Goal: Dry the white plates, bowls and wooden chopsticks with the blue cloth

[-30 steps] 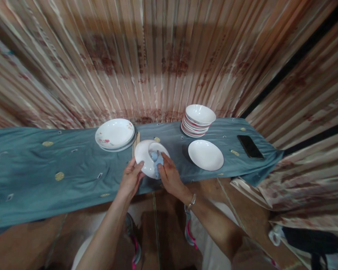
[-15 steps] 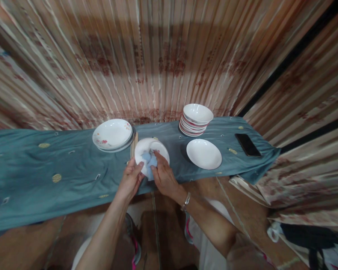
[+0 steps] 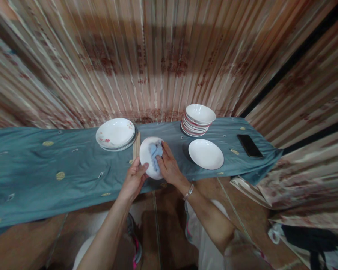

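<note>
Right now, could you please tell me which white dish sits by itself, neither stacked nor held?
The dish left of the phone, in front of the stacked bowls; the floral plates are also stacked, and the left hand holds another plate.

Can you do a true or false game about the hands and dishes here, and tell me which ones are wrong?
1. The left hand holds a white dish. True.
2. Both wrists are bare. False: a bracelet circles the right one.
3. The right hand holds a blue cloth against the dish. True.
4. Every plate is plain white. False: the top plate at the left has red flowers.
5. A black phone lies on the blue-green tablecloth. True.
</note>
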The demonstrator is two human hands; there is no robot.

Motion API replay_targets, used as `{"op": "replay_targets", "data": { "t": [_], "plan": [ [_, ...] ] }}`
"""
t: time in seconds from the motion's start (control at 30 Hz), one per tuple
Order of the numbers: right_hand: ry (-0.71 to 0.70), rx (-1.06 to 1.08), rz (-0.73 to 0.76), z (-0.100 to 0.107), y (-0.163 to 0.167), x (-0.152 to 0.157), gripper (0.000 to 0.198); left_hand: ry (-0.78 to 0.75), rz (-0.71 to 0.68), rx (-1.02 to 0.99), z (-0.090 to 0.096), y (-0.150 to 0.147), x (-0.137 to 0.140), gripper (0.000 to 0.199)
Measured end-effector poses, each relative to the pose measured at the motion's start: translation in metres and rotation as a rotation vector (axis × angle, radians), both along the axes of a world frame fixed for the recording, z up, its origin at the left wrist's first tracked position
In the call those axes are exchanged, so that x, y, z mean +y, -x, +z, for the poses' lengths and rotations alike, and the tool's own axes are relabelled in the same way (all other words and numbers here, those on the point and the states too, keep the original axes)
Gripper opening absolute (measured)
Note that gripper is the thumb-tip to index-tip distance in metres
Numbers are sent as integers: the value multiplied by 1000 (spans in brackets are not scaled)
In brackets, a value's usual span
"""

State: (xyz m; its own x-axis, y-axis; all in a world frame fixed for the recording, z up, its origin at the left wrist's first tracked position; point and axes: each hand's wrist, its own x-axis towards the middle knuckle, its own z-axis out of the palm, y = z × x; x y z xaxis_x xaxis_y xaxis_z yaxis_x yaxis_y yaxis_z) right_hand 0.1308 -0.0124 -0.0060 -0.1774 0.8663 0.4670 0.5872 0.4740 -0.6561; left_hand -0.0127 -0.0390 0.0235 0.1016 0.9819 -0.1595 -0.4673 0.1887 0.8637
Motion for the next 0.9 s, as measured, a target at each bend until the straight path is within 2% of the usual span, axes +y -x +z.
{"op": "replay_targets", "data": {
  "t": [0.37, 0.77, 0.9],
  "plan": [
    [100, -20, -102, -20, -13, 13, 56, 15, 20, 0, -2, 2, 1, 52],
    [100, -127, -56, -17, -31, -10, 46, 30, 93, -26, -8, 3, 7, 51],
    [99, -142, -58, -18, -29, -21, 49, 34, 109, -34, -9, 4, 9, 51]
  ]
}}
